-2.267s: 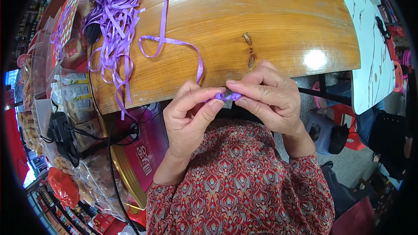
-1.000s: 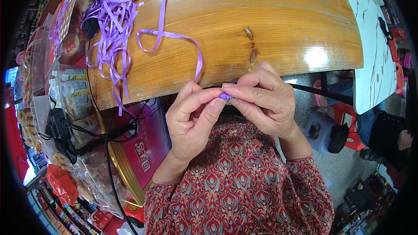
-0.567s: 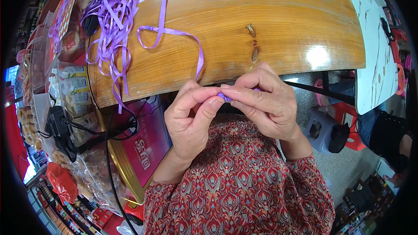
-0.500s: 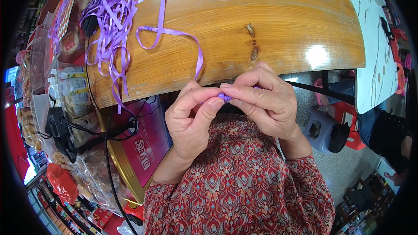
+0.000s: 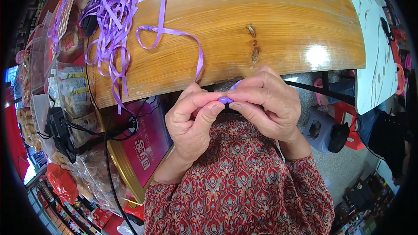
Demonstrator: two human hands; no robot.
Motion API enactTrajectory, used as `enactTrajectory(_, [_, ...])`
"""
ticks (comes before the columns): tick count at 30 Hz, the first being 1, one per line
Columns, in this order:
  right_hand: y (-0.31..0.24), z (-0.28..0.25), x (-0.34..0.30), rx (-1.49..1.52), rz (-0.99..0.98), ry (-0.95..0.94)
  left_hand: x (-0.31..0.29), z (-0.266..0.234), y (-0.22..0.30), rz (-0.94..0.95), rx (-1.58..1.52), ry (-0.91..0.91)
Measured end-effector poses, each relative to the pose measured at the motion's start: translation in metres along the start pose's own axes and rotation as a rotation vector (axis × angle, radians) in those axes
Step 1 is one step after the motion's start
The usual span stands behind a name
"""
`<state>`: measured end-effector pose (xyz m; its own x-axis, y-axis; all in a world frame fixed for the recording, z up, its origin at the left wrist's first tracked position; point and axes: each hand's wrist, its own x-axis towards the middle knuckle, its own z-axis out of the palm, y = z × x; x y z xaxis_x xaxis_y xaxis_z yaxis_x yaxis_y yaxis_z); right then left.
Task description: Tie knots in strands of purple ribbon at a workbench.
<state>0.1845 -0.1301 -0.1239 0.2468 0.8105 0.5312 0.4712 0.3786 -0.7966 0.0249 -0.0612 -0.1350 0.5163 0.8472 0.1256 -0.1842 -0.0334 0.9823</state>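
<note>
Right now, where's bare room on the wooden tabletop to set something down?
Free: the glossy wooden tabletop from the dark knot to its right edge, and between the looping purple ribbon strand and that knot. Crowded: the far left corner under the tangled purple ribbon pile.

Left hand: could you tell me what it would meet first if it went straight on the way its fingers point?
The left hand points at the right hand; it already pinches the purple ribbon between them, so ribbon first, then right fingertips.
</note>
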Motion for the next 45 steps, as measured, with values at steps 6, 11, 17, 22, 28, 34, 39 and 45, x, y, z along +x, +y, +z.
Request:
enactTrajectory(6, [-0.001,-0.002,0.002,-0.054,-0.043,-0.043,0.0,-0.001,0.003,0.01,0.06,-0.018])
enactTrajectory(11, [0.004,-0.003,0.004,-0.029,-0.059,-0.019,0.0,0.005,0.001,0.025,0.023,0.004])
enactTrajectory(17, [0.006,-0.007,0.003,-0.19,-0.195,-0.014,0.0,0.007,0.002,0.014,-0.019,0.002])
enactTrajectory(22, [0.008,-0.01,0.005,-0.174,-0.277,-0.043,0.0,0.012,0.005,0.043,-0.099,-0.03])
enactTrajectory(28, [0.013,-0.006,0.006,-0.082,-0.32,-0.051,-0.002,0.013,0.008,-0.047,-0.215,-0.027])
enactTrajectory(34, [0.014,-0.003,0.008,-0.138,-0.393,-0.026,0.002,0.011,0.012,0.053,-0.095,-0.017])
enactTrajectory(39, [0.011,-0.011,0.015,-0.255,-0.446,-0.109,0.001,0.004,0.006,0.112,0.044,-0.011])
enactTrajectory(45, [0.013,-0.018,0.018,-0.274,-0.528,-0.147,0.0,0.007,0.005,0.109,0.034,-0.01])
